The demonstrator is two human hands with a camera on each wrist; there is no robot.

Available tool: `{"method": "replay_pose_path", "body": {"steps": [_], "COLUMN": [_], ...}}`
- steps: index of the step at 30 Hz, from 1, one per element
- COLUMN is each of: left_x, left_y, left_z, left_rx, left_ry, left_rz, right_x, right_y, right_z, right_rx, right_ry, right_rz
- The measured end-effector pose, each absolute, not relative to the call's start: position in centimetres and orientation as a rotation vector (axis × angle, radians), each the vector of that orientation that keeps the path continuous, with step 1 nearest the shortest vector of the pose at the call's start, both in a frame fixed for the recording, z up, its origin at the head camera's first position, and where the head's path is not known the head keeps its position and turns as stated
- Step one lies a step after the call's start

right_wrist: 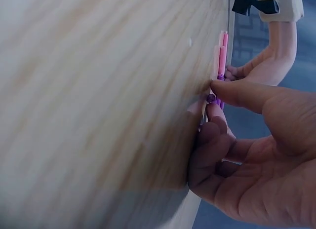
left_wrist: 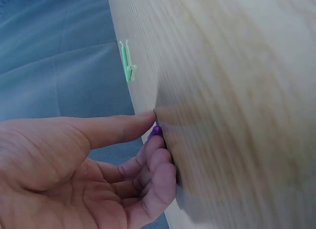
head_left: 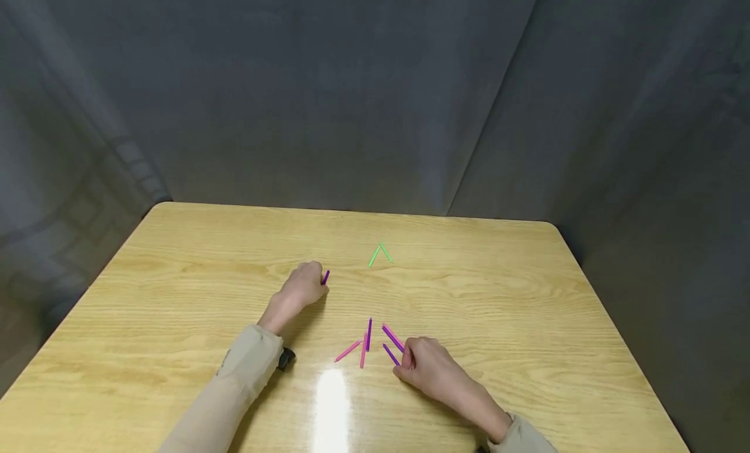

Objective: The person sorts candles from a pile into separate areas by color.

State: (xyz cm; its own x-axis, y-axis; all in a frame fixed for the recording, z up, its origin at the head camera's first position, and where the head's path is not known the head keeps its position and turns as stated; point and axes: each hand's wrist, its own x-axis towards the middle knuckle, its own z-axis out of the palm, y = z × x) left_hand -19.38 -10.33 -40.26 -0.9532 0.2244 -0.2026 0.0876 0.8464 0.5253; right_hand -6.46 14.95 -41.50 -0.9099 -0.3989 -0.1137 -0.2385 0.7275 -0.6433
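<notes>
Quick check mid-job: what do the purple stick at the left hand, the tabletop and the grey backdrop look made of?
Purple stick: probably plastic, judging by its even, saturated colour; finish looks smooth.
Tabletop: wood or wood-look laminate, showing grain; the bright reflection suggests gloss.
Grey backdrop: likely fabric, mostly matte, with soft folds.

Passable right of the green sticks (head_left: 375, 256); blocked well in front by pink sticks (head_left: 348, 351), purple sticks (head_left: 369, 334) and right hand (head_left: 432, 370), front-left by left hand (head_left: 301, 288).
</notes>
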Motion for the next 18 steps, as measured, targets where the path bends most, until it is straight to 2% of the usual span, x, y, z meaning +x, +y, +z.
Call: {"method": "replay_pose_path", "body": {"steps": [18], "left_x": [-19.9], "left_y": [-10.7], "left_z": [-39.9], "left_rx": [0.268], "left_ry": [2.753], "left_rz": [0.754], "right_x": [-7.3], "right_y": [16.0], "right_z": [-40.9], "right_rx": [-0.52], "right_ry": [2.59], "right_rz": [-1.028]}}
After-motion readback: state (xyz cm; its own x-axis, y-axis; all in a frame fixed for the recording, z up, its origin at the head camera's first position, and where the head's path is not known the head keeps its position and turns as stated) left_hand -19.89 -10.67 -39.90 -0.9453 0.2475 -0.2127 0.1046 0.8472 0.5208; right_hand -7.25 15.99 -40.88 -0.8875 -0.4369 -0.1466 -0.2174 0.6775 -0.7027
